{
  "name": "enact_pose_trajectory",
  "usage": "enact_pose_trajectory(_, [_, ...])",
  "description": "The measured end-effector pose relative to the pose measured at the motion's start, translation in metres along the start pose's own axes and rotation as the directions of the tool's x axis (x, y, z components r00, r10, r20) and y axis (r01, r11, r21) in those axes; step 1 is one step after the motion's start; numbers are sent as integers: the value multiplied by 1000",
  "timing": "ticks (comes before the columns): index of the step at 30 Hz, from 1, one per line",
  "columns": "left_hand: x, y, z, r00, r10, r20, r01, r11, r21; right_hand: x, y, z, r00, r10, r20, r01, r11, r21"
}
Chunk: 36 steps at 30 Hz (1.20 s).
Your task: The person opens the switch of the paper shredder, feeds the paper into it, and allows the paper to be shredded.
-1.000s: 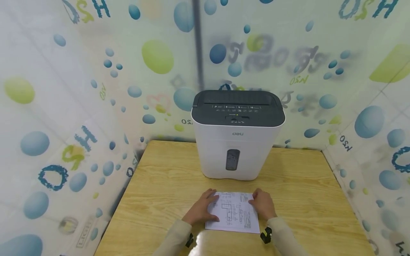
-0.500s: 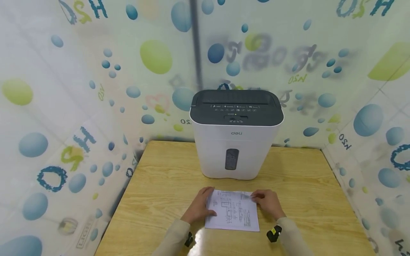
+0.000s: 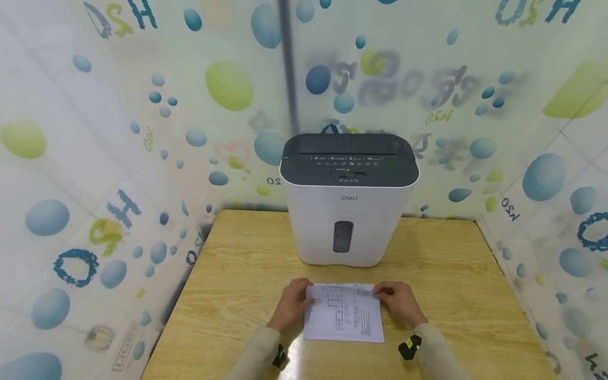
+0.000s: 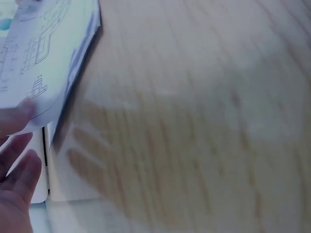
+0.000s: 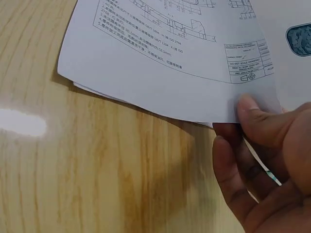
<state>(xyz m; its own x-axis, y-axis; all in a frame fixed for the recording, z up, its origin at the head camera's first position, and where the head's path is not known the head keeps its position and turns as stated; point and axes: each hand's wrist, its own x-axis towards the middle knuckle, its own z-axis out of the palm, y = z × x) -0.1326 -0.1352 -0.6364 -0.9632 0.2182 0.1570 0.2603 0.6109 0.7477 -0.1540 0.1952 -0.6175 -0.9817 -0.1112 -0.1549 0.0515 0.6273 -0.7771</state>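
A small stack of paper sheets [image 3: 343, 316], printed with technical drawings, lies in front of the shredder with its far edge raised. My left hand [image 3: 290, 307] holds the far left corner, and in the left wrist view its thumb [image 4: 17, 116] lies on top with the fingers below. At the far right corner my right hand [image 3: 401, 303] pinches the top sheet [image 5: 160, 92] between thumb and fingers. That sheet bows up slightly, and edges of other sheets show beneath it. The white shredder [image 3: 313, 227] has a dark grey top with a slot.
The wooden table [image 3: 237, 264] carries the shredder at its back, just beyond the papers. A patterned curtain [image 3: 233, 126] encloses the back and both sides. Black wrist devices [image 3: 410, 347] sit by both sleeves.
My right hand has shifted slightly right and its grip has moved to the far right corner. My left hand has moved from the sheet's face to its far left corner.
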Motion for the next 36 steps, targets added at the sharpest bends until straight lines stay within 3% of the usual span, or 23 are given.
enact_pose_trajectory(4, [2,5,-4,998,-14,-61,9,997,-72,1,-3,0,1000,8,-3,-8,999,-32])
enact_pose_trajectory(9, [6,8,-8,997,-76,-33,67,974,-217,2,-6,-1,1000,29,-8,-30,998,-50])
enact_pose_trajectory(17, [10,16,-18,990,-138,-2,134,964,-230,4,-9,-9,999,32,-9,-33,999,-41])
enact_pose_trajectory(25, [19,23,-30,993,-120,-13,111,949,-295,5,-24,-20,1000,12,-24,-9,992,127])
enact_pose_trajectory(29, [24,27,-36,993,-111,-30,96,946,-311,5,-31,-27,999,-2,-41,9,988,157])
enact_pose_trajectory(36, [38,37,-49,995,-46,-84,11,928,-373,6,-50,-42,999,-13,-46,21,986,163])
